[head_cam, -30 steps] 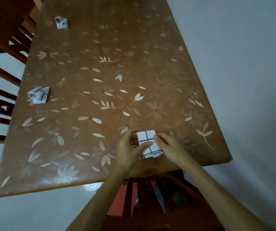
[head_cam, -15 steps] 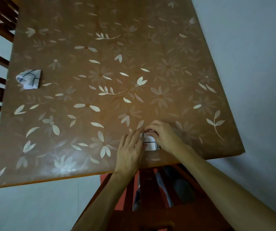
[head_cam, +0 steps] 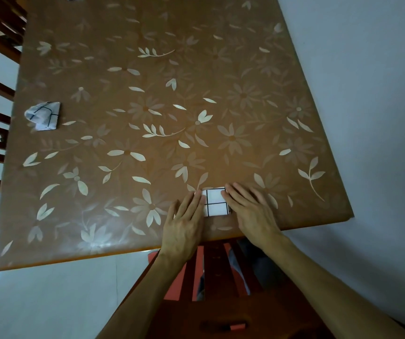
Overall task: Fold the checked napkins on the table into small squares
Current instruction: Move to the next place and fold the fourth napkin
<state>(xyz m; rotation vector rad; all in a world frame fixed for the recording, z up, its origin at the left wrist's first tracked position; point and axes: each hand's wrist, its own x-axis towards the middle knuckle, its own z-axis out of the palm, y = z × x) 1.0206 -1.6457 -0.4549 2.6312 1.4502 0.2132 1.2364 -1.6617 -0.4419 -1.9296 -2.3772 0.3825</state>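
1. While their fingers lay straight and flat, the left hand [head_cam: 186, 217] and right hand [head_cam: 251, 212] pressed the side edges of the folded napkin [head_cam: 216, 202], near the front edge of the surface [head_cam: 221, 69].
2. Farther left lay a crumpled napkin [head_cam: 43, 115].

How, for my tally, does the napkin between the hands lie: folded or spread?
Folded: the napkin is a small flat square between left hand and right hand.

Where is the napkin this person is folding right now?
In the head view the folded napkin lies by the table's near edge, right of centre, between the left hand and the right hand, whose fingers touch its sides.
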